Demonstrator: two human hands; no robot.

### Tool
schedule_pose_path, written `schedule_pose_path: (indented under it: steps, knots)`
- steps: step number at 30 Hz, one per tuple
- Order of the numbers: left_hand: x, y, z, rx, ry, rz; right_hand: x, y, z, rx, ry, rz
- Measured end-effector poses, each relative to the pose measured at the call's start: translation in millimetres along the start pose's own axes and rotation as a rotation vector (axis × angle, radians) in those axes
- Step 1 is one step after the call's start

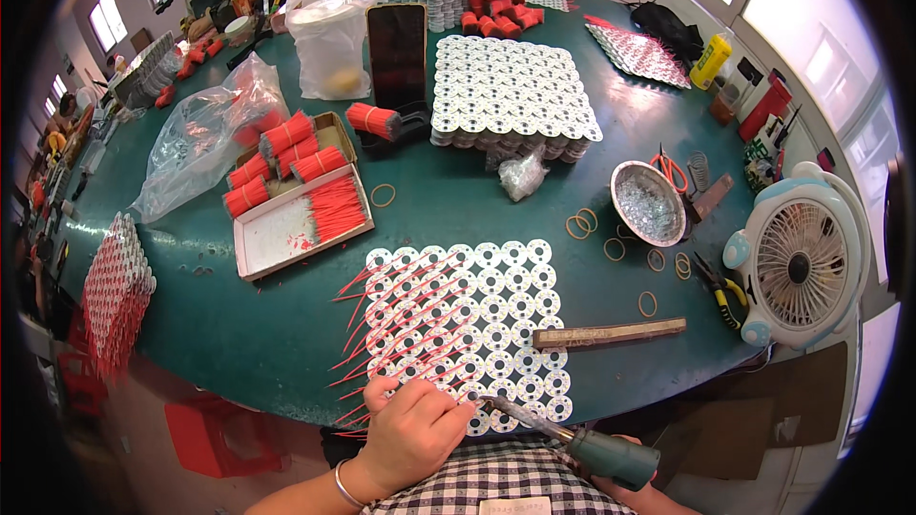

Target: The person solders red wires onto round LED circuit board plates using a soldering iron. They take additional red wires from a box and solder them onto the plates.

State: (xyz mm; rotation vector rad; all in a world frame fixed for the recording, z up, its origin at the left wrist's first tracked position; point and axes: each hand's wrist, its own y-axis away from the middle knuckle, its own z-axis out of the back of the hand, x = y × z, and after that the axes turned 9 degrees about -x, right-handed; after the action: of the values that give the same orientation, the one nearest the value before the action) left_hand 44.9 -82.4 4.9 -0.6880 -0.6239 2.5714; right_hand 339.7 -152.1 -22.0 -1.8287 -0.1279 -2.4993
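Observation:
A panel of round white circuit boards (493, 308) lies at the table's near edge, with thin red wires (401, 329) slanting across its left columns. My left hand (412, 434) rests over the panel's lower left part. Its fingers are pinched together near the bottom row, and what they hold is hidden. My right hand (618, 490) grips a soldering iron (611, 456) with a dark green handle, partly hiding the fingers. The iron's metal tip points left and reaches the bottom rows beside my left fingertips. A flat brown bar (611, 333) lies across the panel's right edge.
A tray (272, 240) holds bundled and loose red wires. Stacked board panels (510, 86), a phone (397, 57) and a metal bowl (649, 202) stand beyond. Pliers (722, 291) and a fan (801, 253) are at right. Two people work across the table.

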Motion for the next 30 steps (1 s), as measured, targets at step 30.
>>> schedule_pose_path:
  steps: [30]
  knots:
    - [-5.4, 17.3, 8.7, -0.013, 0.000, 0.005, -33.2, 15.0, 19.8, 0.031, 0.293, 0.253]
